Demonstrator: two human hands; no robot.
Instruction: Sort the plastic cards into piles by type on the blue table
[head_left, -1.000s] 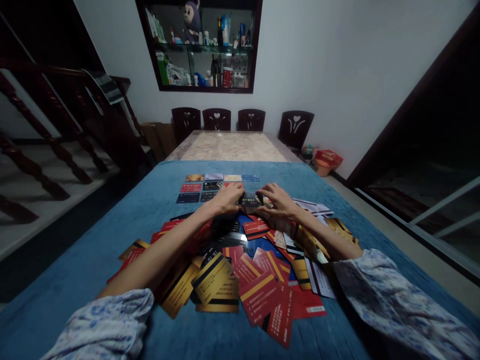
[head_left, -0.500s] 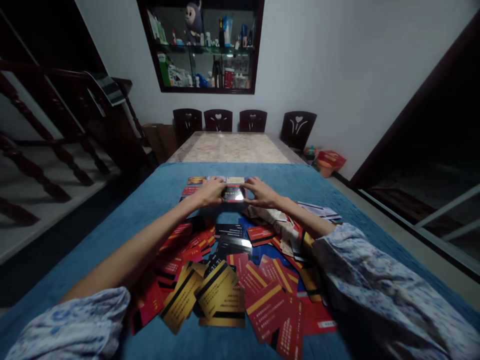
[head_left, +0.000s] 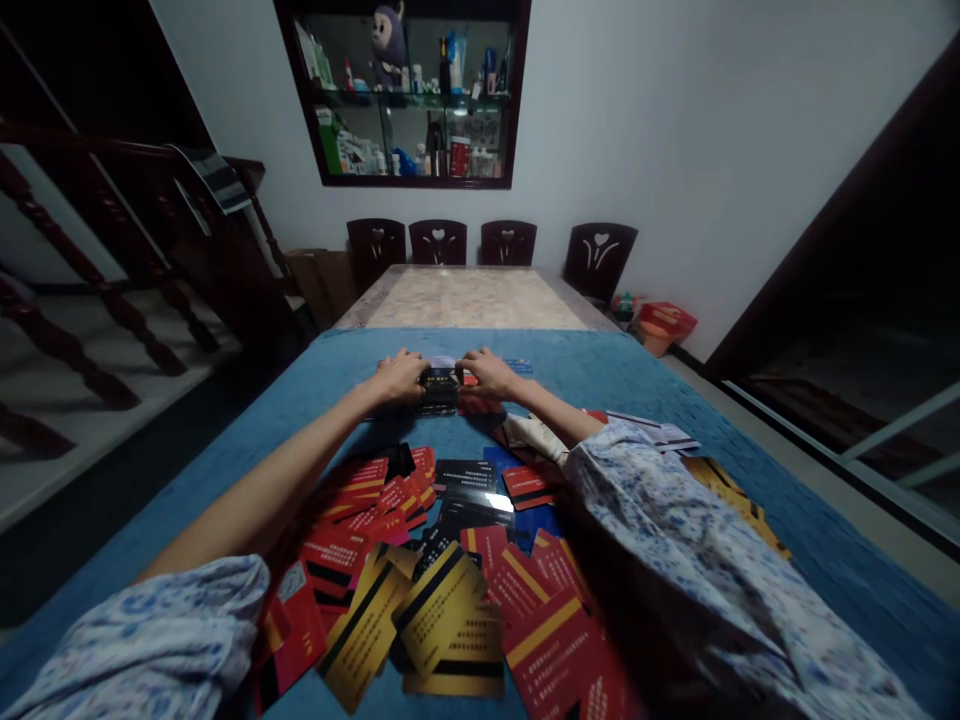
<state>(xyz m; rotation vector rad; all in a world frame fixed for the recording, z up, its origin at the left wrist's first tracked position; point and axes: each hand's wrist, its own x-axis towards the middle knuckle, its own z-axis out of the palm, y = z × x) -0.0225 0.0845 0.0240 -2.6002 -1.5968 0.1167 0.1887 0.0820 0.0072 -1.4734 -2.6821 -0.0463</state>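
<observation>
A black card is pinched at its left edge by my left hand and at its right side by my right hand. It is over the far part of the blue cloth, among cards laid in rows there. Red cards show just below my right hand, and a blue card lies beyond it. Nearer to me is a loose heap of gold cards, red cards and black cards, many overlapping. My right sleeve covers part of the heap.
The blue cloth covers the near table; a patterned tabletop continues behind it. White cards and more gold cards lie on the right. Dark chairs stand at the far end, and a wooden railing is on the left.
Both hands have shifted slightly left. A black card is now between them, where a dark, shiny card was before. My right forearm and sleeve have swung inward over the heap.
</observation>
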